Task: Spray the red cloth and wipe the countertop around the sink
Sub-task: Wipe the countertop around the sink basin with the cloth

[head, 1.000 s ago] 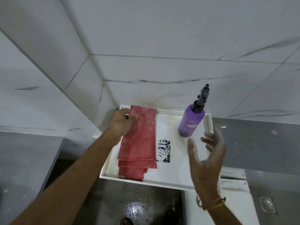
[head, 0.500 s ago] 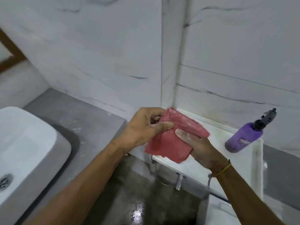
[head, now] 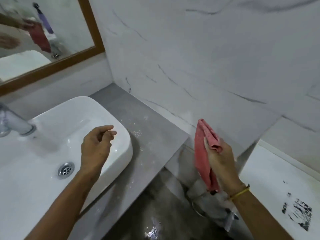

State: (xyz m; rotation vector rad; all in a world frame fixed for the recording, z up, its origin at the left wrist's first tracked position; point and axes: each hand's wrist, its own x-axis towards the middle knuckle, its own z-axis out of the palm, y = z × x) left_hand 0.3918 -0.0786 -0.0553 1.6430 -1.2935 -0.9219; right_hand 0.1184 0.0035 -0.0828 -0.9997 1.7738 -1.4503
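Currently the red cloth is bunched in the right hand, fingers closed around its folded top, the rest hanging down past the wrist. It's held in the air just off the right end of the countertop, not touching it.

Left hand is empty, fingers loosely curled, hovering over the right part of the sink basin.

Step in hand looks like bringing the cloth to the counter. No spray bottle visible directly; a purple shape shows in the mirror reflection only. Can't tell whether the cloth is wet.

To do it well, my read:
- Flatten the cloth under the palm before contact; a bunched wad cleans a narrow stripe.
- Start at the wall corner, pull strokes toward the front edge.
- Follow the basin's curved base, where white specks sit thickest.

Surface: grey matte slab, scattered white specks and grit right of the basin. Basin sits on top of the slab, so there's a seam to work around. Faucet at left, blurred.

Room: white marbled wall tiles, wood-framed mirror upper left, white tray with a black smudge lower right, wet-looking dark floor below.
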